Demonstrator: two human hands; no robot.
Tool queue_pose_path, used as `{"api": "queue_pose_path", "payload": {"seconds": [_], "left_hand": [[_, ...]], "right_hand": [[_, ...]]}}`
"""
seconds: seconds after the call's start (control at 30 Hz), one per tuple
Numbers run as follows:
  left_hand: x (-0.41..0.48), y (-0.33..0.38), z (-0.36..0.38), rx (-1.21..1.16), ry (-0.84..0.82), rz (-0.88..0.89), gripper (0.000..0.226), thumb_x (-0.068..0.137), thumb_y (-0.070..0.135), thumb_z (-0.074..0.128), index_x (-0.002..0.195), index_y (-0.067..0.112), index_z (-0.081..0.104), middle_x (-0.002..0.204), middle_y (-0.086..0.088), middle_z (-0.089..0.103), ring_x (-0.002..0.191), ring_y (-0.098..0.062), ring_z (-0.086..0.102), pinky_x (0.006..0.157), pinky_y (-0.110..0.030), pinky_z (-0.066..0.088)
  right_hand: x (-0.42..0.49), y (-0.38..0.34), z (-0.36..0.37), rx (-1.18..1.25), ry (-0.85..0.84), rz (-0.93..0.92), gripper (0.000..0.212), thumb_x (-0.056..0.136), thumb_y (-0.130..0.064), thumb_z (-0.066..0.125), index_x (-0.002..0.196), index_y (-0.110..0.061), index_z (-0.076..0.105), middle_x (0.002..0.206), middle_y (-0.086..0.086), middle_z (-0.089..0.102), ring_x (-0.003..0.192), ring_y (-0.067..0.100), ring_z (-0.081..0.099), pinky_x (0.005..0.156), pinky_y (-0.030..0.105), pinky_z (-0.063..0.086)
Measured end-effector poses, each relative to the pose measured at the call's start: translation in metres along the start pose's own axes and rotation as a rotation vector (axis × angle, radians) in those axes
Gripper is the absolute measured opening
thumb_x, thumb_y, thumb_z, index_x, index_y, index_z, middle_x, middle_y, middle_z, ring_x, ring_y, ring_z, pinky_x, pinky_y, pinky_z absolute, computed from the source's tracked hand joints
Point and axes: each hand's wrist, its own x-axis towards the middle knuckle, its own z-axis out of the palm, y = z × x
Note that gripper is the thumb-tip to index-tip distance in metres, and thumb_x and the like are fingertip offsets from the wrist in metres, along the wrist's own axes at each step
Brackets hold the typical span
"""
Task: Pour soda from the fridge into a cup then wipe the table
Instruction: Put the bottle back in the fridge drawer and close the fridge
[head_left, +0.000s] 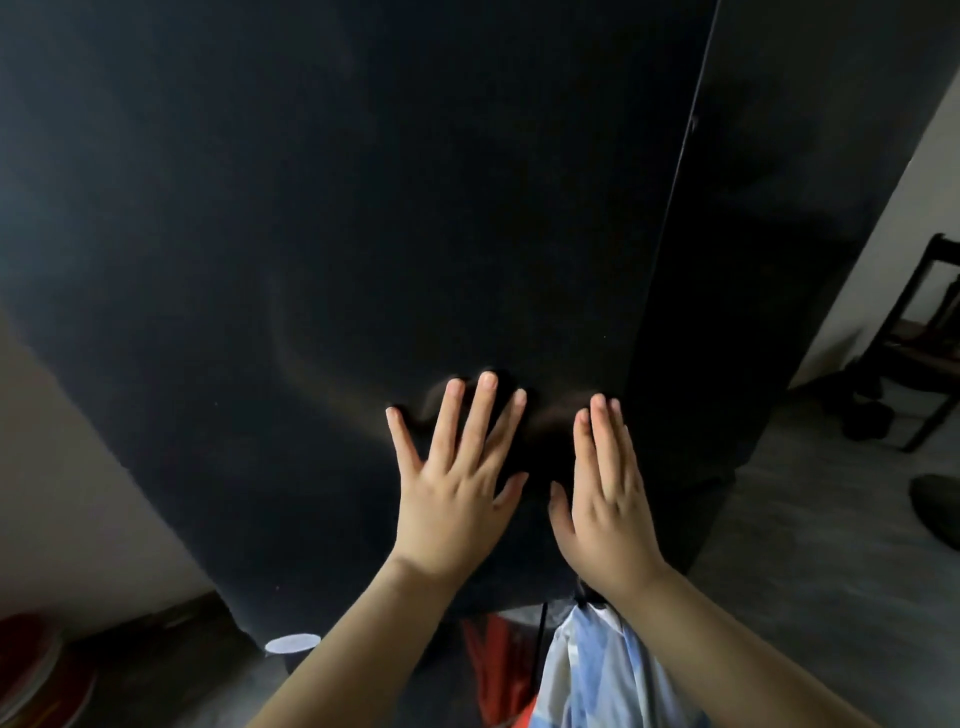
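the left hand (457, 499) and right hand (608, 499) sit side by side before the fridge door (363, 208), a chair (924, 332) off to its right, a wall (62, 493) on its left.

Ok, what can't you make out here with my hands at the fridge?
Inside of the black fridge: head view, hidden by its shut door.
Whether the left hand and right hand touch the door: head view, the angle does not show it.
Chair: head view, cut off by the right edge.
Red object, lower left: blurred, cut off by the edge.
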Motion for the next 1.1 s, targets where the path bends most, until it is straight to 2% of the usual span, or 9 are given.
{"api": "queue_pose_path", "payload": {"seconds": [0.1, 0.2, 0.37, 0.5, 0.6, 0.77, 0.9, 1.0, 1.1], "left_hand": [[0.013, -0.003, 0.012, 0.018, -0.079, -0.024, 0.089, 0.077, 0.050, 0.067, 0.151, 0.022, 0.025, 0.159, -0.008, 0.011, 0.147, -0.027, 0.003, 0.109, -0.068, 0.006], [0.023, -0.005, 0.029, 0.051, -0.145, -0.046, 0.101, 0.072, 0.050, 0.072, 0.152, 0.021, 0.018, 0.160, -0.010, 0.000, 0.147, -0.028, -0.003, 0.109, -0.068, -0.003], [0.029, -0.009, 0.049, 0.044, -0.150, -0.056, 0.113, 0.062, 0.046, 0.082, 0.151, 0.022, 0.015, 0.160, -0.009, -0.011, 0.147, -0.028, -0.009, 0.107, -0.067, -0.010], [0.026, -0.010, 0.048, 0.034, -0.163, -0.046, 0.111, 0.065, 0.046, 0.081, 0.151, 0.023, 0.015, 0.160, -0.009, -0.011, 0.147, -0.028, -0.009, 0.108, -0.066, -0.011], [0.026, -0.010, 0.042, 0.021, -0.202, -0.050, 0.108, 0.068, 0.044, 0.079, 0.152, 0.022, 0.015, 0.160, -0.009, -0.012, 0.147, -0.028, -0.010, 0.108, -0.065, -0.012], [0.025, -0.008, 0.026, -0.041, -0.249, -0.066, 0.096, 0.077, 0.043, 0.071, 0.152, 0.019, 0.017, 0.160, -0.010, -0.003, 0.147, -0.029, -0.002, 0.110, -0.065, -0.009], [0.022, -0.009, 0.013, -0.151, -0.221, -0.060, 0.085, 0.078, 0.039, 0.069, 0.150, 0.016, 0.028, 0.159, -0.011, 0.013, 0.147, -0.029, 0.008, 0.113, -0.061, -0.001], [0.011, -0.010, 0.008, -0.202, -0.280, -0.042, 0.080, 0.080, 0.042, 0.065, 0.148, 0.016, 0.032, 0.157, -0.012, 0.020, 0.145, -0.030, 0.012, 0.114, -0.056, 0.006], [-0.008, -0.013, 0.006, -0.233, -0.368, -0.030, 0.068, 0.089, 0.047, 0.049, 0.147, 0.015, 0.035, 0.156, -0.012, 0.025, 0.145, -0.028, 0.016, 0.113, -0.056, 0.018]], "right_hand": [[0.022, 0.008, 0.010, 0.001, -0.064, 0.012, 0.076, 0.086, -0.021, 0.057, 0.147, 0.000, 0.017, 0.155, 0.020, 0.013, 0.145, 0.032, 0.014, 0.114, 0.040, 0.025], [0.045, 0.016, 0.024, -0.029, -0.119, 0.000, 0.074, 0.089, -0.034, 0.054, 0.149, -0.010, 0.018, 0.156, 0.019, 0.013, 0.143, 0.032, 0.017, 0.111, 0.040, 0.030], [0.055, 0.023, 0.044, -0.109, -0.133, -0.019, 0.078, 0.088, -0.049, 0.051, 0.148, -0.009, 0.022, 0.153, 0.023, 0.016, 0.140, 0.035, 0.022, 0.108, 0.045, 0.037], [0.052, 0.021, 0.043, -0.123, -0.112, -0.015, 0.080, 0.088, -0.050, 0.051, 0.149, -0.011, 0.018, 0.153, 0.022, 0.016, 0.141, 0.033, 0.022, 0.110, 0.044, 0.034], [0.052, 0.017, 0.035, -0.103, -0.129, 0.006, 0.077, 0.088, -0.047, 0.053, 0.149, -0.012, 0.021, 0.154, 0.020, 0.018, 0.141, 0.033, 0.024, 0.110, 0.043, 0.034], [0.051, 0.009, 0.017, -0.033, -0.126, 0.103, 0.071, 0.086, -0.028, 0.062, 0.148, -0.015, 0.029, 0.155, 0.011, 0.021, 0.139, 0.025, 0.032, 0.108, 0.033, 0.038], [0.037, -0.002, 0.014, 0.038, -0.094, 0.277, 0.071, 0.087, -0.028, 0.060, 0.148, -0.015, 0.027, 0.153, 0.010, 0.025, 0.138, 0.023, 0.032, 0.107, 0.027, 0.033], [0.020, -0.011, 0.013, 0.029, -0.171, 0.235, 0.069, 0.088, -0.031, 0.058, 0.148, -0.015, 0.027, 0.153, 0.009, 0.026, 0.140, 0.022, 0.030, 0.108, 0.030, 0.032], [0.004, -0.018, 0.008, 0.018, -0.267, 0.224, 0.067, 0.088, -0.032, 0.058, 0.147, -0.017, 0.030, 0.153, 0.007, 0.030, 0.140, 0.022, 0.030, 0.110, 0.033, 0.031]]}}
